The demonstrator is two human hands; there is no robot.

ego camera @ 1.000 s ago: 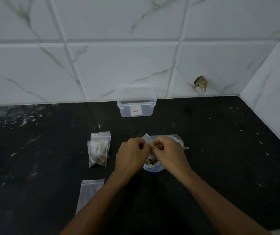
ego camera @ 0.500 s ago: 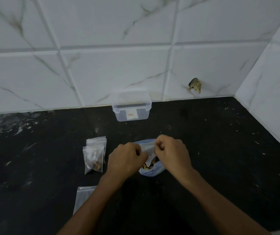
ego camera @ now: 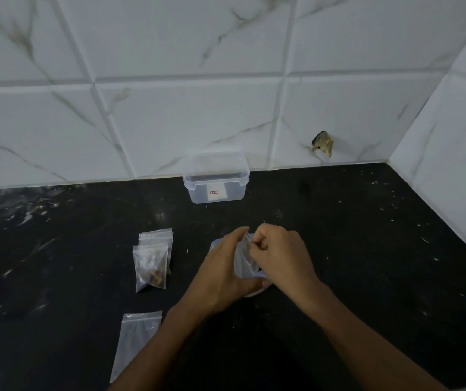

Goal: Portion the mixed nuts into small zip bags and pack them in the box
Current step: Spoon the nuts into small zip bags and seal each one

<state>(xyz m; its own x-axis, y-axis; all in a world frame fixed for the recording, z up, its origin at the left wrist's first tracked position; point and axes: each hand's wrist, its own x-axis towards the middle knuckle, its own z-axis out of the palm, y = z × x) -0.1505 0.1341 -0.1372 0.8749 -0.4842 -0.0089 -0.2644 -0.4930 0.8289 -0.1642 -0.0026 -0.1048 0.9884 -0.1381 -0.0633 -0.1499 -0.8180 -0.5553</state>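
Small zip bag held above the bowl, mid-counter. Left hand cups it, fingers fairly straight along its side, thumb underneath. Right hand, fingers curled, pinches its top edge. Filled bags lie to the left; an empty bag nearer. Clear box stands against the tiled wall.

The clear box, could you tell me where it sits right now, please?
In the head view the box stands at the back of the black counter, against the tiled wall, beyond both hands and apart from the filled bags.
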